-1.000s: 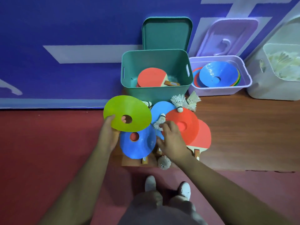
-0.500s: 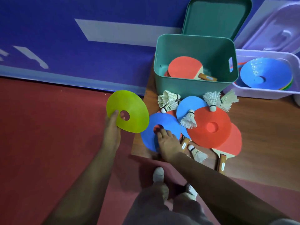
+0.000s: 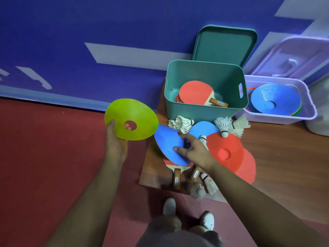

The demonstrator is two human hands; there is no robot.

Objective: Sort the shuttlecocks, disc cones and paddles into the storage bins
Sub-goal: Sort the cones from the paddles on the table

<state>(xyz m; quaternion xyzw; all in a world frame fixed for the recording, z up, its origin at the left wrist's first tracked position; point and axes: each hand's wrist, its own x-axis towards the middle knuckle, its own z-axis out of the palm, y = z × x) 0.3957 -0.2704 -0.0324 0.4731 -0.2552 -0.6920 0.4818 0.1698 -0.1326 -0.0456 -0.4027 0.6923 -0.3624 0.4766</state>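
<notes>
My left hand (image 3: pixel 115 145) holds a yellow-green disc cone (image 3: pixel 131 118) in the air over the red floor, thumb on its rim and fingers showing through its hole. My right hand (image 3: pixel 194 150) grips a blue disc cone (image 3: pixel 169 145), tilted up off the pile. Beside it lie another blue cone (image 3: pixel 204 128), a red cone (image 3: pixel 224 152), red paddles (image 3: pixel 247 166) and several shuttlecocks (image 3: pixel 181 122). The green bin (image 3: pixel 204 111) holds red paddles (image 3: pixel 195 92). The lilac bin (image 3: pixel 309 111) holds stacked cones with a blue cone (image 3: pixel 274 98) on top.
The pile and bins sit on a wooden board (image 3: pixel 284 157) against a blue wall. The green lid (image 3: pixel 224 43) and lilac lid (image 3: pixel 293 57) lean behind their bins. A white bin (image 3: pixel 320 125) shows at the right edge. My feet (image 3: pixel 169 205) stand on the red floor.
My right hand has taken hold of the blue cone and tipped it up off the pile. My left hand keeps the yellow-green cone aloft. The view shifted left.
</notes>
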